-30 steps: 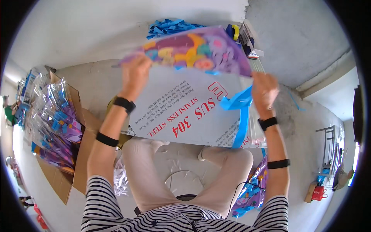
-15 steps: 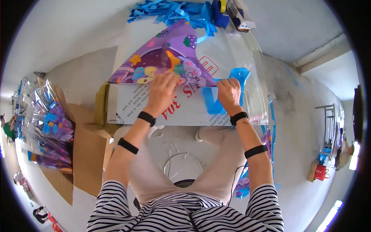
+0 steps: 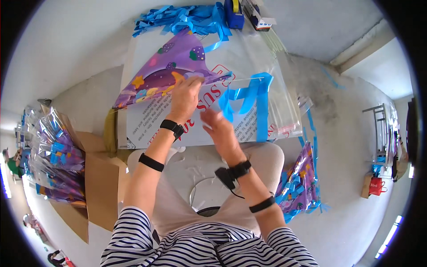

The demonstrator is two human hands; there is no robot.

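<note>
A purple triangular kite (image 3: 151,78), printed with stars, a moon and strawberries, lies on the white board in front of me. My left hand (image 3: 186,95) is closed on its near edge. Along that edge a thin white rod (image 3: 244,80) pokes out past the kite's right corner, over a loop of blue ribbon (image 3: 262,107). Lower down, my right hand (image 3: 220,131) is off the kite and blurred by motion, fingers loosely apart with nothing seen in them.
Blue ribbon strips (image 3: 178,20) heap at the board's far edge, beside a blue tape dispenser (image 3: 234,15) and a small box (image 3: 258,15). Clear plastic bags (image 3: 284,104) lie at right. A carton (image 3: 102,178) with bagged kites (image 3: 58,151) stands left; more kites (image 3: 300,182) hang right.
My right hand has let go of the kite's right corner and moved down and left. The white rod now shows beyond that corner. My left hand keeps its hold.
</note>
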